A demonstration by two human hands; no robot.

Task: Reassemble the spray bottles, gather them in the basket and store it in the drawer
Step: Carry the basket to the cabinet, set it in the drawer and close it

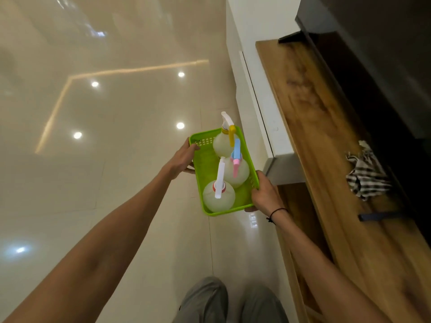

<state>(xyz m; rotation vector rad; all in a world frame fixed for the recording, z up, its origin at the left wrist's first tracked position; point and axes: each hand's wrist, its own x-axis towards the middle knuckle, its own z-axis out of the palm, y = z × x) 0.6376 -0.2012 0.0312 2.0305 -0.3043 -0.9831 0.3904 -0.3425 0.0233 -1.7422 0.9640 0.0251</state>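
A lime-green plastic basket (205,164) hangs in the air above the tiled floor, held from both sides. My left hand (184,158) grips its far-left rim, thumb over the edge. My right hand (264,193) grips the near-right corner. Three pale round spray bottles stand inside: one with a yellow trigger (222,142) at the far end, one with a blue and pink head (236,170) in the middle, one with a red collar and white head (218,197) nearest me. All three have their spray heads on.
A long wooden cabinet (310,117) runs along the right, with a checked cloth (366,178) lying on top. A white drawer (261,108) stands pulled out beside the basket. A dark TV (373,54) sits at the back right. My grey-trousered knees (233,301) are below.
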